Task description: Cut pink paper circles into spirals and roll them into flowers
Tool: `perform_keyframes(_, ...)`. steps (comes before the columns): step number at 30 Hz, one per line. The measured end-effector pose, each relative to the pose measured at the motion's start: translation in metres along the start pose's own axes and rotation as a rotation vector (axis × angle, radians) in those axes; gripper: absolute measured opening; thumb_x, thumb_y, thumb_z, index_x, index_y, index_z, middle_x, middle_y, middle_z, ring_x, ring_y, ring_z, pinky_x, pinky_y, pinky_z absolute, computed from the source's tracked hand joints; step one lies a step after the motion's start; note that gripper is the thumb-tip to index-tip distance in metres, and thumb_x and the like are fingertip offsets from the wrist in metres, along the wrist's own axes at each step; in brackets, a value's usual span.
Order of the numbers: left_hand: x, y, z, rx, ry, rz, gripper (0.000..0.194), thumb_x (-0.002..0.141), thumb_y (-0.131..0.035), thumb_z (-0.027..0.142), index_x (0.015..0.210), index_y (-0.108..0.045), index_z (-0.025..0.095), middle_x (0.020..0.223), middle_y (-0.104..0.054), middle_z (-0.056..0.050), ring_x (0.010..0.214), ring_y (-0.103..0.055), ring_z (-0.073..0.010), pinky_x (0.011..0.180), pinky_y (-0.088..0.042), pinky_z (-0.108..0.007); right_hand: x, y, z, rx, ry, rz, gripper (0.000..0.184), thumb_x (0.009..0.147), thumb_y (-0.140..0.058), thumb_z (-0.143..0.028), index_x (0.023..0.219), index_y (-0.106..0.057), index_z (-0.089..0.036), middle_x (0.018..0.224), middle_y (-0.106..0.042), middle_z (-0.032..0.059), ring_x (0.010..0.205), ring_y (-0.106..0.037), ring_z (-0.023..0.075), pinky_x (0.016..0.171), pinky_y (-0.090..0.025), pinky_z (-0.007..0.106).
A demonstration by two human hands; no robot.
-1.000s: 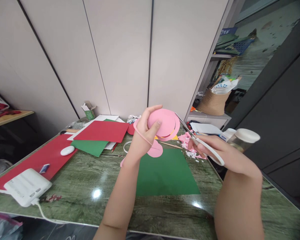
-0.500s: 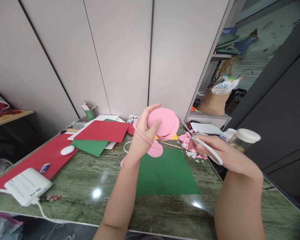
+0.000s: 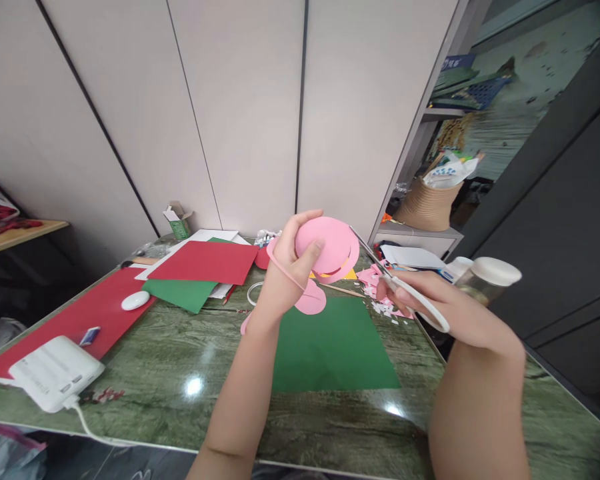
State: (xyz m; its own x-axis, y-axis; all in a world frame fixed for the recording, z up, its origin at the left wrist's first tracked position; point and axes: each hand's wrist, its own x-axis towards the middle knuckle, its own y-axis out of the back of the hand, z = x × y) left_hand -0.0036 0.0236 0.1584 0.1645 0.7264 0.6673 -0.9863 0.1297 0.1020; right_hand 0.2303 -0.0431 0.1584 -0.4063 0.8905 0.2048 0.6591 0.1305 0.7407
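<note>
My left hand [image 3: 286, 265] is raised over the table, pinching a round pink paper piece [image 3: 330, 245] between thumb and fingers; a thin pink cut strip loops from it over my wrist. My right hand [image 3: 433, 303] grips white-handled scissors [image 3: 405, 291] whose blades point up-left and reach the right edge of the pink piece. A smaller pink paper circle [image 3: 311, 301] lies below, partly on a green paper sheet [image 3: 333, 345] on the green marble table [image 3: 180, 373].
Red paper [image 3: 205, 261] and green paper [image 3: 180, 293] lie at back left, with a white mouse [image 3: 135, 301], a long red sheet [image 3: 75, 321] and a white power bank [image 3: 55, 372]. Pink scraps [image 3: 375, 283] and a clear jar [image 3: 485, 280] sit at right. A woven basket [image 3: 427, 203] stands behind.
Almost nothing differs; the pink piece and scissors shift only slightly as both hands stay in place.
</note>
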Motion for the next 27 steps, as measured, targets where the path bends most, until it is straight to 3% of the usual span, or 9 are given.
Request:
perform_keyframes(7,-0.0007,0.0006,0.0021,0.029,-0.006,-0.015,0.033,0.085,-0.054,0.033,0.116,-0.055,0.025,0.108,-0.062,-0.006,0.100,-0.057,-0.0201,0.088,-0.048,-0.034,0.0000,0.0000,0.0035,0.004,0.001,-0.001,0.022,0.091,-0.041,-0.038,0.091,-0.056,-0.022,0.073,-0.051,0.0005,0.066,-0.045,0.0150,0.061,-0.037,0.027)
perform_keyframes(27,0.0001,0.0005,-0.0018,0.068,0.004,0.006,0.037,0.086,-0.051,0.035,0.122,-0.051,0.025,0.121,-0.057,-0.006,0.108,-0.054,-0.0202,0.089,-0.048,-0.032,0.0007,0.0006,-0.0007,0.033,-0.008,-0.046,0.024,0.093,-0.039,-0.039,0.086,-0.054,-0.022,0.068,-0.047,-0.0019,0.063,-0.042,0.0129,0.059,-0.034,0.026)
